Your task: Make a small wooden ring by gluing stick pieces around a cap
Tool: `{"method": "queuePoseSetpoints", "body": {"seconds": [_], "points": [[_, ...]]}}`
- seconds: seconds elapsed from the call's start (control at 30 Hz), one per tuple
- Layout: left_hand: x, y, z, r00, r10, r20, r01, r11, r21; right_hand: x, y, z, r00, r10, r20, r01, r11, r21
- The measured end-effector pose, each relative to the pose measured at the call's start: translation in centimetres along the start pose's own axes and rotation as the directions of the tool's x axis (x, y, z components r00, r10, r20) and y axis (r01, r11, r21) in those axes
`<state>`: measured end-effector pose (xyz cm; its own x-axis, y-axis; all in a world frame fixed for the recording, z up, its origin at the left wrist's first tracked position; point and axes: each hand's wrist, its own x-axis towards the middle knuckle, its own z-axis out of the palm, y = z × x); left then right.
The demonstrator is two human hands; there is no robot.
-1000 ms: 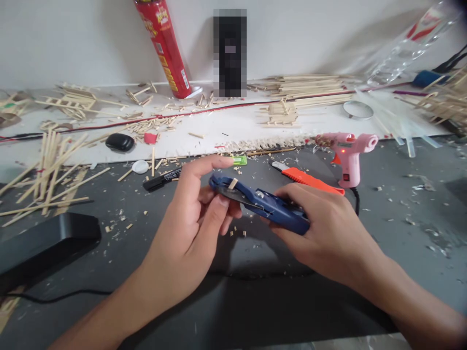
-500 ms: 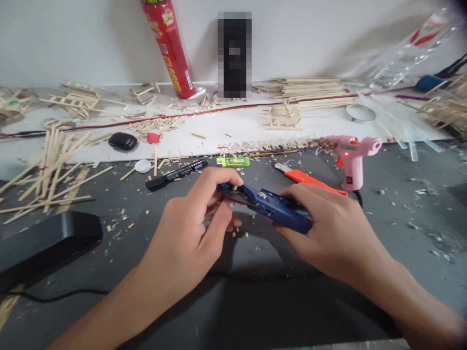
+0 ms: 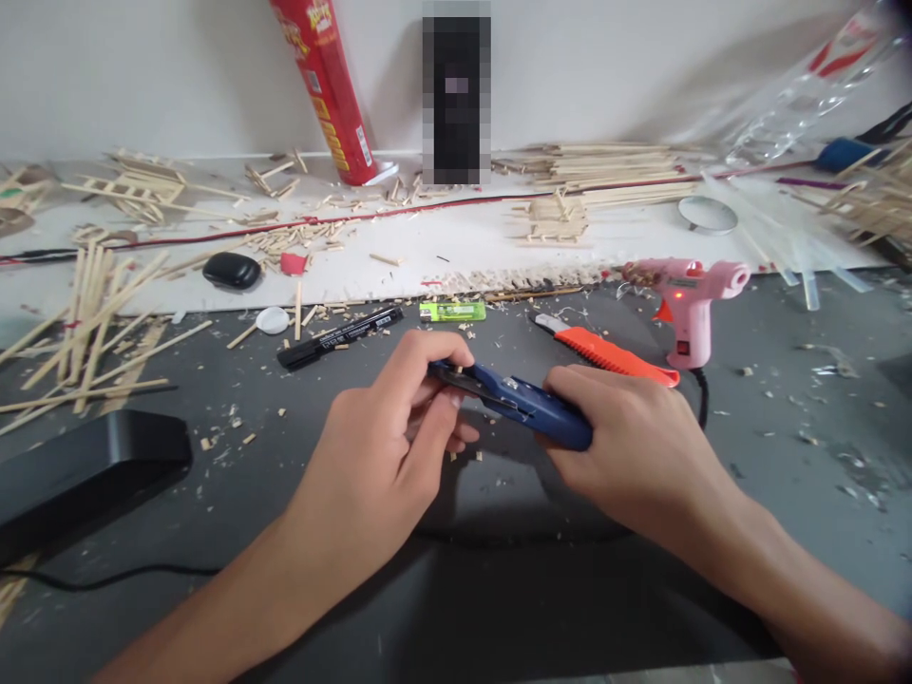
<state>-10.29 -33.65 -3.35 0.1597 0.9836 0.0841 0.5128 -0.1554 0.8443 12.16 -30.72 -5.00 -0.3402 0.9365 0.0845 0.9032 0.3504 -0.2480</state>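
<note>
My right hand (image 3: pixel 634 427) is wrapped around the blue handles of a hand cutter (image 3: pixel 531 408), shaped like pruning shears, which points left and slightly up. At its jaws, my left hand (image 3: pixel 391 423) is closed in a pinch, index finger above and thumb below. A short end of a small wooden stick (image 3: pixel 460 370) shows between the jaws by the left fingertips; the rest is hidden behind fingers and tool. Tiny cut wood bits (image 3: pixel 479 456) lie on the dark table just beneath.
Beyond the hands lie a black marker (image 3: pixel 340 339), a green lighter (image 3: pixel 452 312) and an orange utility knife (image 3: pixel 617 355). A pink glue gun (image 3: pixel 691 309) stands at right, its light on. Loose sticks (image 3: pixel 92 328) and a black box-like object (image 3: pixel 92 480) are at left.
My right hand has squeezed the cutter's handles closer together, and its jaws look more closed. The left hand keeps its pinch at the jaws. The view has shifted slightly.
</note>
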Motion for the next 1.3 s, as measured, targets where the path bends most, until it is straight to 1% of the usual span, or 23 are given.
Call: {"method": "queuePoseSetpoints", "body": {"seconds": [0.13, 0.27, 0.4, 0.5, 0.57, 0.67, 0.77, 0.87, 0.97, 1.1, 1.17, 1.3], "points": [[0.3, -0.2, 0.1, 1.000, -0.018, 0.013, 0.018, 1.000, 0.013, 0.2, -0.1, 0.2, 0.997, 0.039, 0.065, -0.039, 0.999, -0.004], [0.5, -0.4, 0.0, 0.999, -0.045, 0.027, 0.046, 0.999, -0.015, 0.4, -0.2, 0.6, 0.991, 0.090, 0.098, -0.086, 0.995, -0.044], [0.7, -0.8, -0.2, 0.997, -0.070, 0.042, 0.072, 0.997, -0.036, 0.6, -0.4, 0.8, 0.989, 0.090, 0.118, -0.082, 0.994, -0.070], [1.0, -1.1, -0.4, 0.996, -0.074, 0.044, 0.075, 0.997, -0.013, 0.4, -0.2, 0.8, 0.998, 0.038, 0.051, -0.034, 0.995, -0.089], [1.1, -1.0, -0.6, 0.997, -0.070, 0.046, 0.068, 0.997, 0.043, 0.3, -0.1, 0.7, 1.000, -0.005, -0.004, 0.005, 0.996, -0.084], [1.1, -0.7, -0.9, 0.994, -0.080, 0.076, 0.069, 0.988, 0.140, 0.0, 0.2, 0.6, 0.997, -0.054, -0.061, 0.050, 0.996, -0.070], [1.0, -0.4, -1.3, 0.985, -0.110, 0.131, 0.083, 0.977, 0.197, -0.2, 0.4, 0.3, 0.992, -0.095, -0.078, 0.090, 0.993, -0.070], [0.9, -0.2, -1.5, 0.977, -0.135, 0.164, 0.099, 0.973, 0.210, -0.2, 0.6, 0.1, 0.991, -0.115, -0.069, 0.111, 0.992, -0.064], [0.8, -0.1, -1.7, 0.976, -0.130, 0.173, 0.097, 0.977, 0.188, -0.2, 0.8, -0.1, 0.990, -0.118, -0.077, 0.115, 0.992, -0.045], [0.6, -0.2, -1.9, 0.985, -0.081, 0.155, 0.062, 0.990, 0.125, -0.1, 0.7, -0.5, 0.994, -0.085, -0.073, 0.087, 0.996, 0.022], [0.4, -0.2, -1.9, 0.991, -0.053, 0.121, 0.045, 0.997, 0.061, -0.1, 0.6, -0.7, 0.997, -0.047, -0.069, 0.053, 0.995, 0.083], [0.2, -0.1, -1.5, 0.997, -0.020, 0.068, 0.029, 0.992, -0.123, -0.2, 0.3, -1.0, 1.000, -0.002, -0.031, 0.008, 0.980, 0.200]]}}
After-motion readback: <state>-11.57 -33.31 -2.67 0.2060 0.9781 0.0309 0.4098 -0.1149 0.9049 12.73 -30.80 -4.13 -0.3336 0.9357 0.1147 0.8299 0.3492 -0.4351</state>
